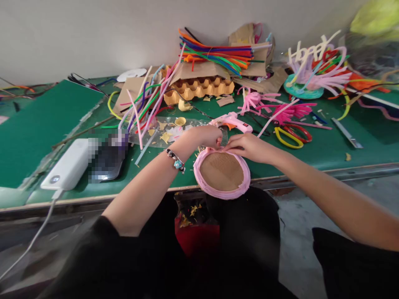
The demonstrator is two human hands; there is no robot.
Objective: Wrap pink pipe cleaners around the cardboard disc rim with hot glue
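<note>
A round cardboard disc [222, 169] has a thick, fuzzy pink rim that looks like coiled pipe cleaners. It lies at the table's front edge and partly overhangs my lap. My left hand [209, 136], fingers curled in, is closed at the far side of this rim. From the right, my right hand [247, 145] pinches the same stretch of rim, its fingertips close to the left ones. What exactly lies between the fingertips is hidden. Just behind my hands lies a pink glue gun [238, 123]. Scissors [293, 138] with yellow and red handles are to the right.
Loose pipe cleaners [152, 104] and an egg carton [199, 89] stand behind, with a colourful pipe cleaner bundle [218, 52] above. Right are pink pipe cleaner flowers [289, 112], a decorated piece [307, 81] and a cutter knife [346, 132]. Left are a white power bank [67, 164] and phone [107, 162].
</note>
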